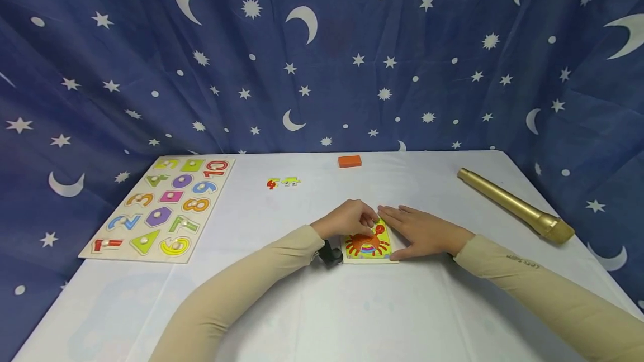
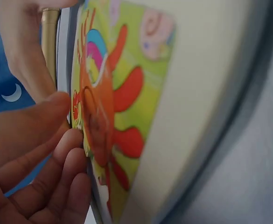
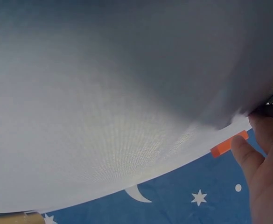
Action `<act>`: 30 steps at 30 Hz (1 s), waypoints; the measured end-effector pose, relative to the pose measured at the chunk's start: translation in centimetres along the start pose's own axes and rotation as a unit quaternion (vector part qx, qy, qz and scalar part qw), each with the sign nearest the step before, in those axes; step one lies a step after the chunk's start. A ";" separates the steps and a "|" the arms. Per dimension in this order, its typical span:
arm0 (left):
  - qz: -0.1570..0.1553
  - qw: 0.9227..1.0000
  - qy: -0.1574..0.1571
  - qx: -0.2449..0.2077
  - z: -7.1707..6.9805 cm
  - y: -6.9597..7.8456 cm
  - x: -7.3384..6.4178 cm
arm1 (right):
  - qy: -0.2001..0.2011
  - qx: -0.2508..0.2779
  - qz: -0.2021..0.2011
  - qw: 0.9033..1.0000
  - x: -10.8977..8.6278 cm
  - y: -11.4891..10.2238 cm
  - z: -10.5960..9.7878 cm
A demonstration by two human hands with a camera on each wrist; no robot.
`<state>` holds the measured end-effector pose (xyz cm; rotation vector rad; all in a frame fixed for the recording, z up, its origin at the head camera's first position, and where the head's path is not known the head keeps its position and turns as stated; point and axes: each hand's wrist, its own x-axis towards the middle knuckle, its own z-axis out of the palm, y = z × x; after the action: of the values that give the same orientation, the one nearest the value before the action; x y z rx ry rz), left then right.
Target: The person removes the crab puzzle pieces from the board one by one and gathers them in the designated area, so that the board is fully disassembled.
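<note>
A small crab jigsaw puzzle (image 1: 369,247) in a pale frame lies on the white table. My left hand (image 1: 352,220) is over its upper left part, fingers curled. In the left wrist view, the thumb and fingertips pinch at the edge of an orange puzzle piece (image 2: 96,121) showing part of the crab's body. That piece looks slightly raised, and a pale gap shows near it. My right hand (image 1: 420,232) rests along the puzzle's right edge, fingers extended, touching the frame. Two loose puzzle pieces, one red and yellow (image 1: 273,183), one yellow-green (image 1: 290,181), lie farther back on the left.
A wooden number-and-shape peg board (image 1: 171,196) lies at the left. An orange block (image 1: 349,161) is near the back edge. A gold microphone-shaped object (image 1: 513,203) lies at the right. A blue curtain with moons and stars (image 1: 322,94) hangs behind the table.
</note>
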<state>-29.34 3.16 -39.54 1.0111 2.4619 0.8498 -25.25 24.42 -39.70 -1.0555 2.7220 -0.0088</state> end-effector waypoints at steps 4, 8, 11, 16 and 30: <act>-0.004 1.000 0.016 0.010 0.3 0.2 -0.1 | -0.005 0.003 0.002 1.000 0.0 -0.2 -0.1; -0.007 1.000 0.027 0.011 0.4 0.3 -0.3 | -0.006 0.005 0.005 1.000 -0.1 -0.2 -0.2; -0.010 0.999 0.030 0.012 0.5 0.3 -0.4 | -0.001 0.004 0.002 1.000 -0.2 -0.3 -0.2; -0.019 0.999 0.031 0.023 0.5 0.3 -0.4 | -0.001 0.002 0.001 1.000 -0.1 -0.2 -0.2; -0.035 0.998 0.043 0.015 0.8 0.4 -0.2 | -0.006 -0.001 0.000 1.000 0.1 -0.1 -0.1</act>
<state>-28.59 3.56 -39.94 0.9093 2.5737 0.8539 -25.26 24.30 -39.61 -1.0514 2.7118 0.0013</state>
